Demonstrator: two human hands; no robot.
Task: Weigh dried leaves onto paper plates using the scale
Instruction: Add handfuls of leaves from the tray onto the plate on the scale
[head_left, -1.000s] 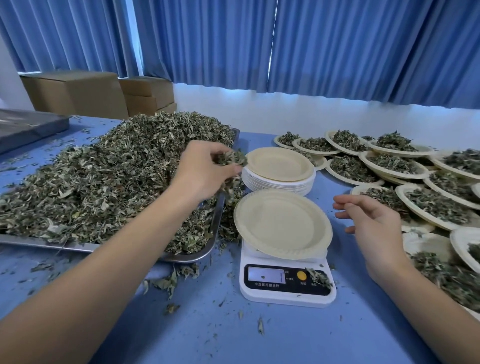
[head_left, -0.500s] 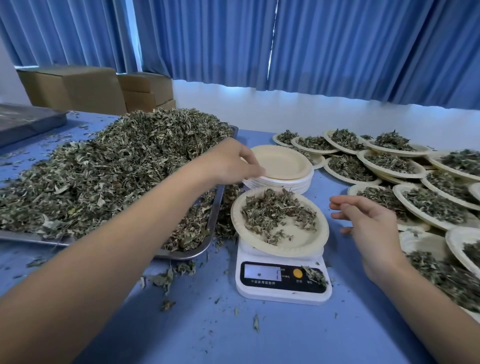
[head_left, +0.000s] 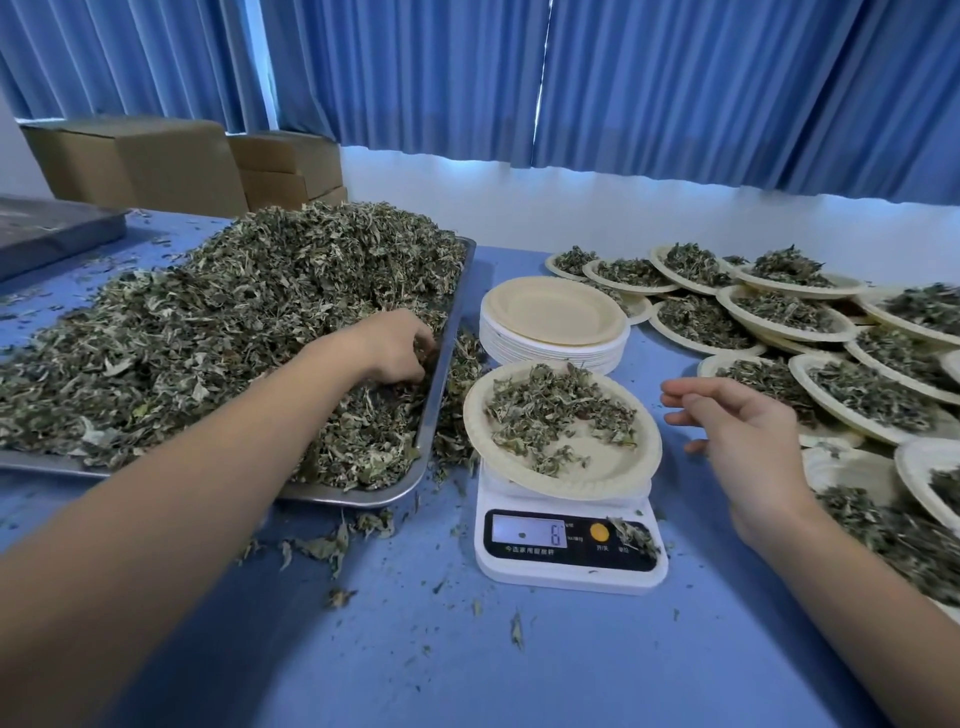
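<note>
A white digital scale (head_left: 569, 551) stands on the blue table, its display lit. On it rests a paper plate (head_left: 597, 470) holding a thin layer of dried leaves (head_left: 550, 410). A big heap of dried leaves (head_left: 208, 322) fills a metal tray (head_left: 431, 421) at the left. My left hand (head_left: 395, 348) is down in the heap near the tray's right edge, fingers curled into the leaves. My right hand (head_left: 737, 421) hovers just right of the plate, fingers loosely apart, holding nothing.
A stack of empty paper plates (head_left: 556, 322) sits behind the scale. Several filled plates (head_left: 779, 312) crowd the right side of the table. Loose leaves (head_left: 332, 545) lie scattered in front of the tray. Cardboard boxes (head_left: 156, 161) stand at the back left under blue curtains.
My left hand dropped a handful of leaves onto the empty plate, then went back left and down into the heap. My right hand stayed beside the scale.
</note>
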